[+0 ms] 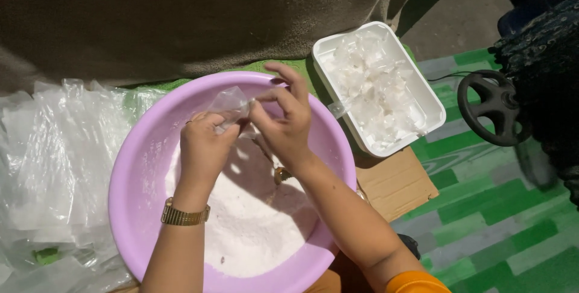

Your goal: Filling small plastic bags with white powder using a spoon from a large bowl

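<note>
Both hands are pinching a small clear plastic bag (231,107) at its mouth: left hand (205,145) gripping one edge, right hand (284,125) the other. Below them is sitting a purple basin (142,160) of white powder (253,220). Bag appears light, limp and slippery; edges offer the surest hold.

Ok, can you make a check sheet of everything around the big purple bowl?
Surface: green and grey patterned mat, piece of cardboard on it.
Job's things: purple basin holding white powder; small clear plastic bag held over it.
Clutter: pile of clear plastic bags to the left; white tray of filled clear packets to the right.
Hands: left hand and right hand both pinch the small bag; gold watch on left wrist.
Cables: thin dark cable near tray.
Surroundings: brown cloth behind; black toy steering wheel.
</note>
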